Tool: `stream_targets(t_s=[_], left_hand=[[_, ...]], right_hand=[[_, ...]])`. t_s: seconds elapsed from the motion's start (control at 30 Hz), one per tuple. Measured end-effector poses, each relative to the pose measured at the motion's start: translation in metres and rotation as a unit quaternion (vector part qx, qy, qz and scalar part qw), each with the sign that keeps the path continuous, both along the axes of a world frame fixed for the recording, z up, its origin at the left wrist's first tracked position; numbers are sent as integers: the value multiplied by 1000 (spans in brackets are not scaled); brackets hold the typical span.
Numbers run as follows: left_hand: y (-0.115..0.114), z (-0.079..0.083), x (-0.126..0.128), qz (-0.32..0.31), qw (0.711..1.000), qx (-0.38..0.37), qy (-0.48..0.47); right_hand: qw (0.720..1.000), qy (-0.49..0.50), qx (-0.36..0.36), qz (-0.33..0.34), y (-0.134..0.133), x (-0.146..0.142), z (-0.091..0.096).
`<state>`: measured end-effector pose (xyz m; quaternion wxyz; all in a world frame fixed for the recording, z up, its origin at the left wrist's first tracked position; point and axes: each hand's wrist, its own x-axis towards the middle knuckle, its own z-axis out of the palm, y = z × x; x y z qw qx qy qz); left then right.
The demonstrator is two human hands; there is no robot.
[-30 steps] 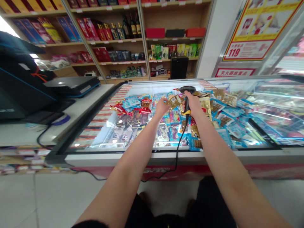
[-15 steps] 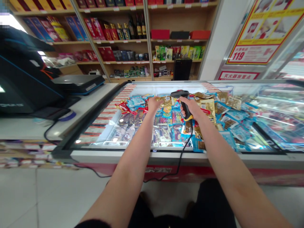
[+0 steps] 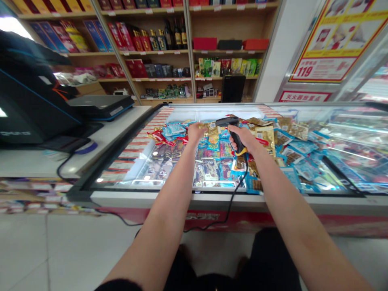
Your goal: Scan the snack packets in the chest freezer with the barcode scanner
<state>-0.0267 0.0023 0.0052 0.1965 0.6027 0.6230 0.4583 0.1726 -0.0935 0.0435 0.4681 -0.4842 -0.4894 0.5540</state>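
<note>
My right hand (image 3: 242, 139) is closed round the handle of a black barcode scanner (image 3: 228, 121) with a yellow trim at its base. The scanner's head points left, toward a gold snack packet (image 3: 212, 128). My left hand (image 3: 196, 133) pinches the near left edge of that packet; a pale label shows on its top. Around both hands, blue, red and gold snack packets lie on the glass top of a chest freezer (image 3: 127, 197). From the scanner a black cable (image 3: 232, 206) hangs over the freezer's front edge.
To the left stands a counter (image 3: 71, 166) with a dark checkout machine (image 3: 27, 105) and a flat scale (image 3: 100, 106). A pile of blue packets (image 3: 303, 147) spreads to the right. Shelves of boxes and bottles (image 3: 176, 34) rise behind the freezer.
The scanner in my right hand has shifted slightly left and its head has tilted a little. My left hand stays at the gold packet almost unmoved.
</note>
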Motion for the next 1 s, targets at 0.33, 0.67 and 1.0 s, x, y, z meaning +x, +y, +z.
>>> stream_targets(t_s=[0.33,0.67,1.0], left_hand=[[11,-10,-4,4,1000,-9,-11],[12,-9,-10,7,1000,-3,-16],[11,-8,-11,9,1000,-10,-14]], right_hand=[[1000,-6,8,14,0,1,-1],[999,-5,18,26,0,3,0],[1000,-9,14,26,-4,-2,2]])
